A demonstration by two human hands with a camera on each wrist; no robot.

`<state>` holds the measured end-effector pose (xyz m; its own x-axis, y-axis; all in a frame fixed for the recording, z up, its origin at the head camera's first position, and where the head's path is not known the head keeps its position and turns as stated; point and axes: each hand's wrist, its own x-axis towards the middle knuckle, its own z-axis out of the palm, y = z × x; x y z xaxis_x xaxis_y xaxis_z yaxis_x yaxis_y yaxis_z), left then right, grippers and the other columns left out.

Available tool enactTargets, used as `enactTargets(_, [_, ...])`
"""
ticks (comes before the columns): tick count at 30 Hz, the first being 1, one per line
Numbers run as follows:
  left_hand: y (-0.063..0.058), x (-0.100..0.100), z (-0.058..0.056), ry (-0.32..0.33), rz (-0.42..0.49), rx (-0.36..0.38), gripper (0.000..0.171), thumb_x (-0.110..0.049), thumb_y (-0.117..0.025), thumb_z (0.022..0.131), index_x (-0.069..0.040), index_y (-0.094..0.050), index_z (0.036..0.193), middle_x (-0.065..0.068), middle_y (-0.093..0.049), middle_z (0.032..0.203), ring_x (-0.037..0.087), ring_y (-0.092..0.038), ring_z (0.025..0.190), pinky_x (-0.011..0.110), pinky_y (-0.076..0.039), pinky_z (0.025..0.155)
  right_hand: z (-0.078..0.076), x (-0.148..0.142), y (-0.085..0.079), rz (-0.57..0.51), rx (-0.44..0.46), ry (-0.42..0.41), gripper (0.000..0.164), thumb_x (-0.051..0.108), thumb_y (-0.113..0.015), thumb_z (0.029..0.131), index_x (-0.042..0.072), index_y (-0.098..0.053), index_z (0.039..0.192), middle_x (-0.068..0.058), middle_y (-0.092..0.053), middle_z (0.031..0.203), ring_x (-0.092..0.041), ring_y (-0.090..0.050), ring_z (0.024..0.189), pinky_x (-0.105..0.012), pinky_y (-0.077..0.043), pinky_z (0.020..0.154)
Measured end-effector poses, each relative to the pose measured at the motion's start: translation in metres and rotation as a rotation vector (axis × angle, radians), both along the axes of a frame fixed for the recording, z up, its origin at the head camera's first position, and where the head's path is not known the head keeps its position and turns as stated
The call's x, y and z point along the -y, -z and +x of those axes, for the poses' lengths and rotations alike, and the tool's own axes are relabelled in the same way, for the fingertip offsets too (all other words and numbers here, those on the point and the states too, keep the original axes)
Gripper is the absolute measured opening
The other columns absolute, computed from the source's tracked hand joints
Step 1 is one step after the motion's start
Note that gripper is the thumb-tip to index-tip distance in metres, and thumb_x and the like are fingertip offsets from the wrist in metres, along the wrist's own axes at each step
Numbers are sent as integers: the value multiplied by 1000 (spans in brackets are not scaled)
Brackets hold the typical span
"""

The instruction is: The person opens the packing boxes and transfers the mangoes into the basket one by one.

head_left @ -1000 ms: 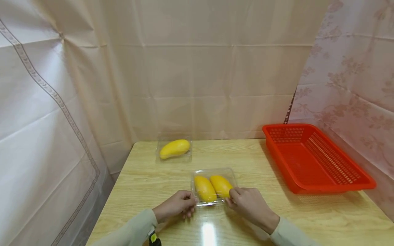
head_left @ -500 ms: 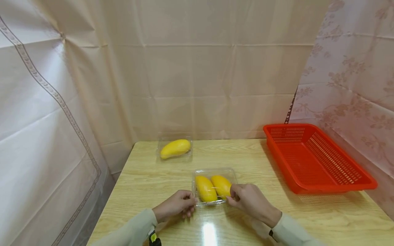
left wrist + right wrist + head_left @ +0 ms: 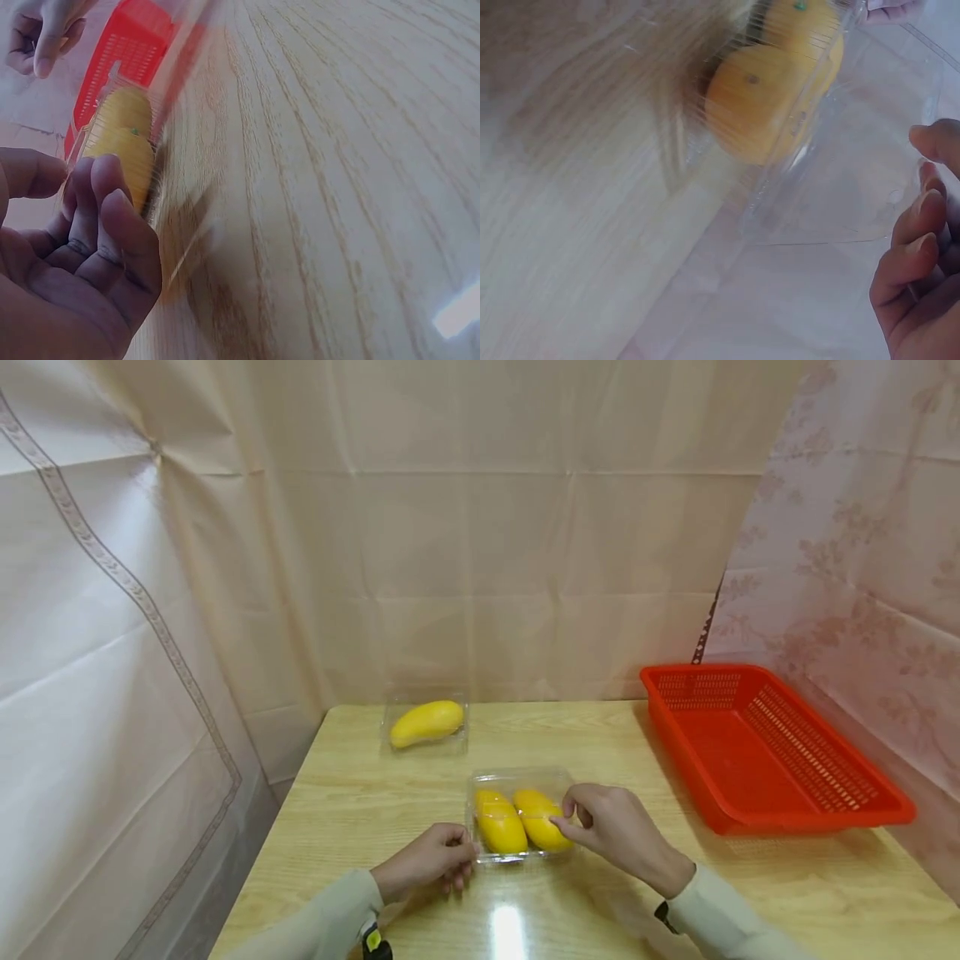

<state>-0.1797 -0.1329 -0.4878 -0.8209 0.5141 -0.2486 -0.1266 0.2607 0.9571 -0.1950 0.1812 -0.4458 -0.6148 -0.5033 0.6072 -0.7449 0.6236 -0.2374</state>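
Observation:
Two yellow mangoes (image 3: 501, 827) lie side by side in a clear hinged plastic box (image 3: 480, 785) on the table. At the box's near left corner, my left hand (image 3: 431, 862) pinches the rim between thumb and fingers, the other fingers curled below. My right hand (image 3: 618, 831) is above the near right corner, pinching the edge of the transparent lid (image 3: 855, 180), which stands raised from the rim. In the left wrist view, the left fingers (image 3: 112, 217) partly cover the box. Glare and transparency blur the lid's outline.
A second clear box (image 3: 461, 745) with one yellow mango (image 3: 427, 723) stands at the back left of the wooden table (image 3: 337, 793). A red perforated plastic basket (image 3: 738, 752) is at the right. Cloth curtains (image 3: 465, 527) hang close behind and at both sides.
My right hand has risen slightly from the box's near right corner, and the lid's near edge has lifted with it. My left hand has stayed at the left corner.

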Motion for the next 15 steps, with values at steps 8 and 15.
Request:
enactTargets(8, [1,2,-2,-14,6,7,25,-18,-58,106,-5,-57,86,5,-63,76,12,-58,60,23,-44,52,-3,-8,-3,-50,-103,7,28,24,-92,76,19,-66,82,12,-48,68,4,-41,59,-12,-36,51])
enactTargets(15, [1,0,-1,-12,15,12,22,-16,-58,106,-5,-58,87,5,-62,76,13,-58,60,23,-44,52,-5,-14,-6,-82,-117,13,21,27,-88,81,19,-70,85,15,-52,73,4,-42,58,-10,-37,51])
